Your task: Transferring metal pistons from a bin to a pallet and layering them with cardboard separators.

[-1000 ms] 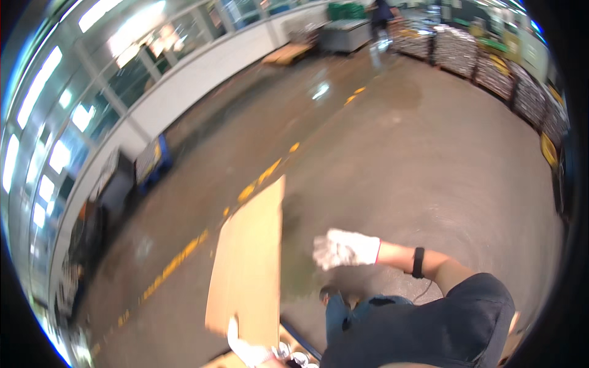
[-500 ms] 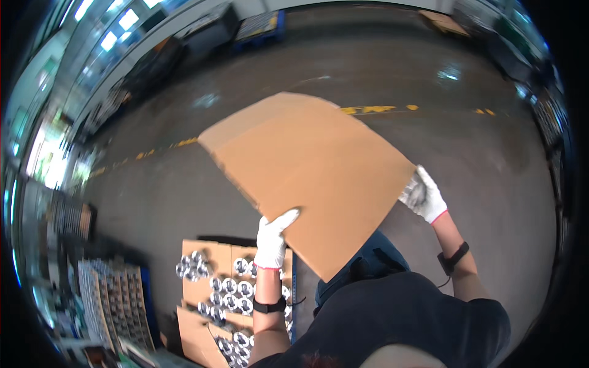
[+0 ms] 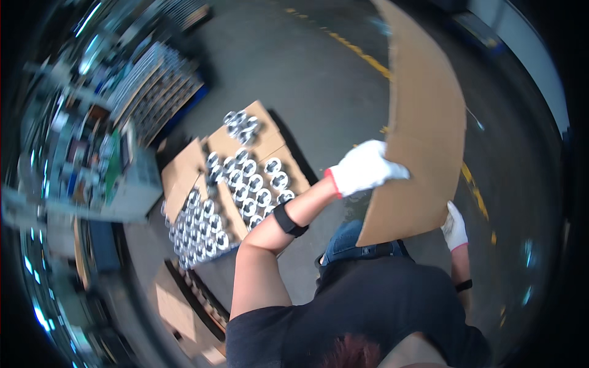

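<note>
A large flat cardboard sheet (image 3: 426, 122) is held up in front of me and to the right, tilted and slightly bowed. My left hand (image 3: 368, 168), in a white glove with a red cuff, grips its left edge, thumb lying on the near face. At the lower right edge my right hand (image 3: 454, 227), also gloved, is closed on the sheet; part of its fingers is hidden behind the board. To my left, round shiny metal parts (image 3: 248, 167) stand in rows on a pallet, with cardboard sheets (image 3: 265, 126) lying beneath and among them.
Tall stacks of parts between layers (image 3: 162, 92) stand at the far left. A grey-white machine or cabinet (image 3: 126, 193) is beyond the pallet. An open cardboard box (image 3: 184, 306) sits at the lower left. A yellow line (image 3: 362, 55) crosses the floor.
My view has turned left, bringing the pallet of metal parts further into sight. The cardboard sheet now stands more upright and further right in view, both hands still on it.
</note>
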Available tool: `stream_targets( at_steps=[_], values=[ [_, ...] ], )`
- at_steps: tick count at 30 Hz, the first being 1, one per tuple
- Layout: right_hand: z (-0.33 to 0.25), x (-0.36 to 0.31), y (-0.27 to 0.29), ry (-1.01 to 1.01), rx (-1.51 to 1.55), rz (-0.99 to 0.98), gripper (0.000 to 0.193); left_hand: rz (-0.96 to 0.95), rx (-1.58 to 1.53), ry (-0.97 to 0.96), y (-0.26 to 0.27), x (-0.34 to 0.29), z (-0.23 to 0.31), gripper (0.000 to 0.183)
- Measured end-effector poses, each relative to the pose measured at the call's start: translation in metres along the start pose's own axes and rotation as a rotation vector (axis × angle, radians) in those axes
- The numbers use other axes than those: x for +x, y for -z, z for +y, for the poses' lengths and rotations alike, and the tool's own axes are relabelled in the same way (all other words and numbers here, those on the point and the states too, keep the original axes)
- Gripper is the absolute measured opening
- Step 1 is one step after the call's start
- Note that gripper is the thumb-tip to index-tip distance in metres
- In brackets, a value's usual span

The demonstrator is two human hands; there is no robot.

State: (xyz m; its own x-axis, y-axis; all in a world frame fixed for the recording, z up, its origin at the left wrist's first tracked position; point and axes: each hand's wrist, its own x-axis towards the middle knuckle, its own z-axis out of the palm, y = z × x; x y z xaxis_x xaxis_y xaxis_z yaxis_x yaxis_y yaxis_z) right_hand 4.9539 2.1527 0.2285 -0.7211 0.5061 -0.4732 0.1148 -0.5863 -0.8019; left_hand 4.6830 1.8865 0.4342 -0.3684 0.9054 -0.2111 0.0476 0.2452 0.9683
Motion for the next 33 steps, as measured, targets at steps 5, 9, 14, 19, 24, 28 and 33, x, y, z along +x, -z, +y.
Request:
stream_targets(
  at_steps=[5, 9, 14, 19, 24, 28, 33],
  values=[
    [-0.015, 0.086, -0.044, -0.297, 0.102, -0.173, 0.032, 0.25, 0.339, 0.058, 0.013, 0.013, 0.017, 0.032],
    [-0.012, 0.181, -0.087, -0.428, 0.079, -0.252, 0.032, 0.319, 0.303, 0.21, 0.071, 0.027, 0.023, 0.031],
    [-0.034, 0.293, -0.22, -0.418, -0.034, -0.247, 0.033, 0.512, 0.167, 0.259, 0.186, 0.05, 0.009, 0.03],
    [-0.068, 0.409, -0.29, -0.296, -0.182, -0.279, 0.038, 0.599, -0.018, 0.302, 0.283, 0.094, -0.015, 0.025],
    [-0.115, 0.476, -0.357, -0.189, -0.214, -0.251, 0.037, 0.69, -0.085, 0.217, 0.371, 0.159, -0.03, 0.03],
    [-0.13, 0.55, -0.393, -0.203, -0.32, -0.193, 0.038, 0.705, -0.324, 0.267, 0.467, 0.22, -0.037, 0.035],
    [-0.145, 0.68, -0.476, -0.241, -0.395, -0.239, 0.037, 0.873, -0.566, 0.196, 0.588, 0.275, -0.093, 0.033]
  ],
)
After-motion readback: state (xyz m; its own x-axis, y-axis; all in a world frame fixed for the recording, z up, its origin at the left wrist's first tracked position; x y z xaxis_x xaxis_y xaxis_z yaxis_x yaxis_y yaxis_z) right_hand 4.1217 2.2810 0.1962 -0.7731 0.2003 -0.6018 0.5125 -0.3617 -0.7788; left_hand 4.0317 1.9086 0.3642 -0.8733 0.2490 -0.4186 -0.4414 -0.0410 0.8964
